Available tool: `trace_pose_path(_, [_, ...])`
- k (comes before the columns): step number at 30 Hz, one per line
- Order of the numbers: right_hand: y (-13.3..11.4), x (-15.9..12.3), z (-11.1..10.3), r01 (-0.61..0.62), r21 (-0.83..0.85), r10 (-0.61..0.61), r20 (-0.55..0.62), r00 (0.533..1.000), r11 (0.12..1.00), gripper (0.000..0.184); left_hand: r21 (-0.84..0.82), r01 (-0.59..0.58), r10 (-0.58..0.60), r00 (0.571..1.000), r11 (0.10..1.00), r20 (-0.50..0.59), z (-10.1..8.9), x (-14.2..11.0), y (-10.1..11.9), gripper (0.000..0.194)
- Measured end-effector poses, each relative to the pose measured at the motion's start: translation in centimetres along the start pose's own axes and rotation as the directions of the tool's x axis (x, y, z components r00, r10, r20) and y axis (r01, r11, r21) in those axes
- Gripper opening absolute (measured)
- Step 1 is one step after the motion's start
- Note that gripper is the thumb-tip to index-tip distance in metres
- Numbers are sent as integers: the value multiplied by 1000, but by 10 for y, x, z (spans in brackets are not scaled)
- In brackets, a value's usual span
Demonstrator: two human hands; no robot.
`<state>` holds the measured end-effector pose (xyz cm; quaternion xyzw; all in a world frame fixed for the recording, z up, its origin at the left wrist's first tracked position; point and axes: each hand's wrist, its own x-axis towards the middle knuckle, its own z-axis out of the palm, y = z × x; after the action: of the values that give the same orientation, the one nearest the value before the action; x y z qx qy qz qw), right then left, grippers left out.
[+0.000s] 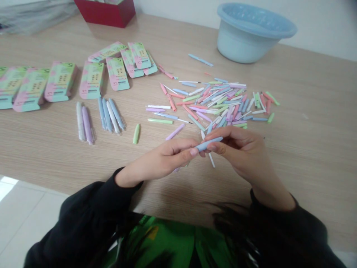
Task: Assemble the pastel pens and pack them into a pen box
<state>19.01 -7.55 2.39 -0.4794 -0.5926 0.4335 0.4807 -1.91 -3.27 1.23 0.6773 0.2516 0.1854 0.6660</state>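
Observation:
Between my two hands lies a light blue pen barrel (209, 143), tilted slightly up to the right. My left hand (171, 157) pinches its left end between thumb and fingers. The thumb and fingers of my right hand (240, 146) close on its right part. Just beyond my hands spreads a heap of pen parts (220, 100) in blue, pink, green, purple and white, with thin refills among them. A white stick-like part (212, 160) pokes out below my fingers. To the left, a green pen part (136, 134) lies alone on the table.
Assembled-looking pens (111, 115) lie in two small groups on the left. Behind them are several pink-and-green boxes (91, 80). A blue basin (245, 41) stands at the back right, a red box (108, 13) at the back left, near clear plastic wrapping (36, 15).

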Motion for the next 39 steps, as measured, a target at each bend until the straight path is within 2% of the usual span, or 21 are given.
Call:
trace_pose_path(4, [1,4,1,52,-11,-51,41,998,999,18,-102,31,-28,999,994,30,4,0,-3,29])
trace_pose_path(6, [4,6,1,64,-52,-61,40,997,997,18,-179,31,-30,1000,983,9,6,0,-4,28])
trace_pose_path(9, [10,5,3,132,-145,-139,-43,989,981,11,-356,0,-33,996,935,-88,8,5,-5,30])
trace_pose_path(12, [15,0,11,243,-290,-286,-116,951,926,29,-599,-73,-89,968,798,-235,6,11,-5,28])
trace_pose_path(13, [17,-2,16,297,-362,-349,-87,933,883,35,-664,-104,-115,953,741,-279,6,13,-5,29])
trace_pose_path(15, [19,-6,28,414,-487,-443,63,895,769,44,-761,-164,-167,926,628,-338,5,15,-4,32])
trace_pose_path(17, [22,-10,39,494,-540,-467,199,861,681,48,-822,-206,-201,912,532,-358,7,16,-2,35])
trace_pose_path(19, [24,-11,47,521,-576,-469,253,846,630,48,-853,-241,-214,904,463,-371,10,17,1,38])
trace_pose_path(21, [25,-11,50,519,-616,-478,250,842,592,46,-865,-266,-217,898,425,-383,12,17,4,39])
trace_pose_path(25, [23,-12,50,519,-650,-494,244,835,555,48,-867,-278,-233,888,412,-396,13,16,6,40])
trace_pose_path(30, [21,-13,51,518,-640,-487,246,838,568,45,-845,-302,-202,884,441,-421,15,15,4,38])
trace_pose_path(34, [20,-14,52,524,-634,-517,219,827,569,45,-819,-344,-194,861,460,-471,18,14,6,37])
trace_pose_path(39, [20,-11,48,550,-649,-509,279,815,526,46,-810,-363,-204,845,461,-495,19,15,7,37])
